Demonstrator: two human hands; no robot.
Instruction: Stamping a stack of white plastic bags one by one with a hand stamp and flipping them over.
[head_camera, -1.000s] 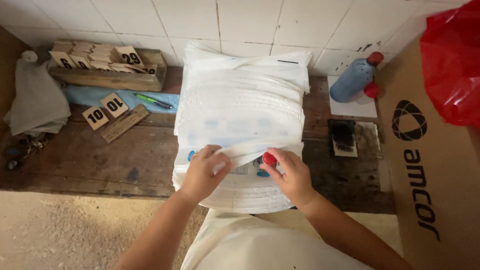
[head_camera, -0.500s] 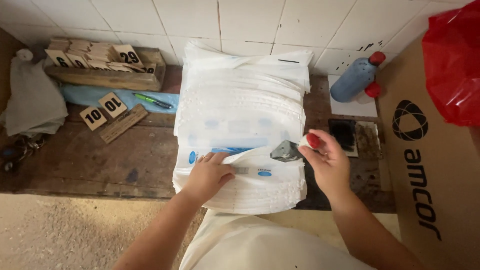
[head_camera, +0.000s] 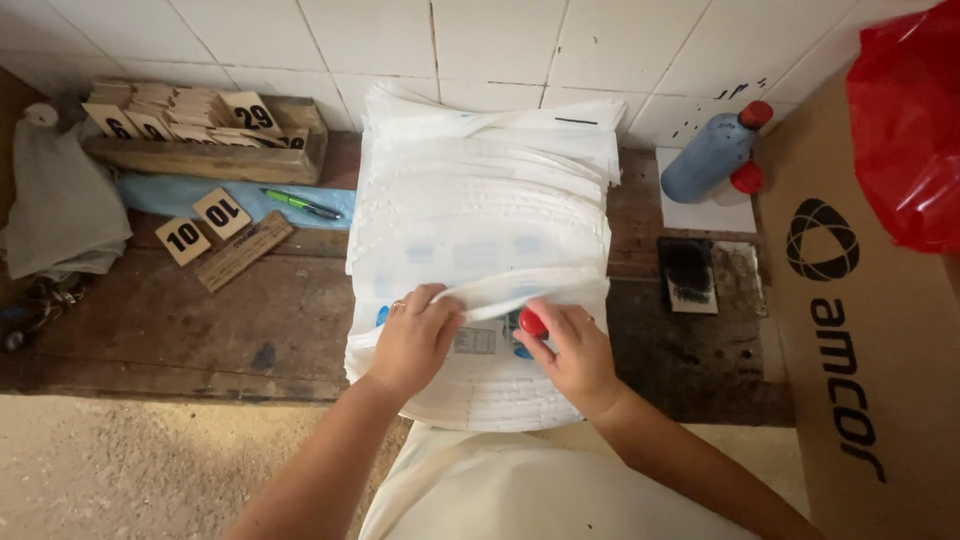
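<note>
Wooden bench across frame, cardboard box at right. Stack of white bags at centre. Left hand pinches a lifted bag flap. Right hand clenched around red-knobbed stamp, pressed on stack's lower centre. Ink pad centre right.

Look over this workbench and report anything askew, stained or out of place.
Two numbered tiles lie loose on the wooden bench, outside the wooden tray holding the rest. The ink pad sits amid dark smudges. The stack of white bags overhangs the bench's front edge, under both hands.
</note>
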